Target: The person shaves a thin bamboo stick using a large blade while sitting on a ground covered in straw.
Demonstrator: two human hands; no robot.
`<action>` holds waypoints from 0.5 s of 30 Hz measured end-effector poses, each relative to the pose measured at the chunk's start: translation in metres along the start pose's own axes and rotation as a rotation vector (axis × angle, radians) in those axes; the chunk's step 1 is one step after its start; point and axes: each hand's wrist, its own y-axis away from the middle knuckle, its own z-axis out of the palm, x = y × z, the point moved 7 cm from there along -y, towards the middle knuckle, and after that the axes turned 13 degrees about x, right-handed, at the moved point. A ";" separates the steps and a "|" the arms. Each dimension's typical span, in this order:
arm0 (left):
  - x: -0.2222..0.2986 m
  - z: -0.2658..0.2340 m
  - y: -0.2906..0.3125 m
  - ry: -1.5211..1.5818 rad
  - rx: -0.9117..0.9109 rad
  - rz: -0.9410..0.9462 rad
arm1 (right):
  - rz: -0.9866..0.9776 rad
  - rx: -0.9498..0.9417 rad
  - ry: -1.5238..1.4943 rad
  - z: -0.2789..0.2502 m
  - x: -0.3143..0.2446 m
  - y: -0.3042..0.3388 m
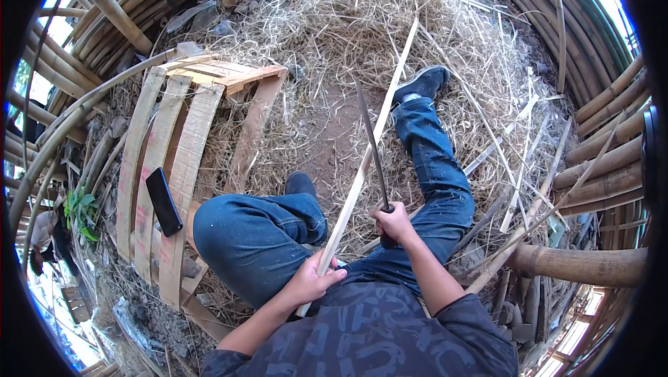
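My left hand (313,281) grips the near end of a long pale bamboo strip (376,133) that runs up and away over my lap. A long dark knife (372,147) is held by its handle in my right hand (394,224), with the blade lying against the strip about halfway along it. I sit on the ground in blue jeans, left knee (243,231) bent, right leg (435,161) stretched out with a dark shoe (422,83) at its end.
A wooden pallet (170,161) lies to my left with a black phone (163,201) on it. Dry shavings and loose bamboo strips (518,168) cover the ground. Thick bamboo poles (598,168) are stacked at right and around the back rim.
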 end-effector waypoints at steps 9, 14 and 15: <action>-0.001 -0.002 -0.002 0.003 0.028 -0.034 | -0.568 0.043 0.649 0.011 -0.074 0.040; 0.007 -0.010 0.007 -0.060 0.105 -0.012 | -0.600 0.040 0.906 0.012 -0.091 -0.006; 0.010 -0.011 0.009 -0.118 0.133 0.020 | -0.574 0.098 0.874 0.004 -0.092 -0.021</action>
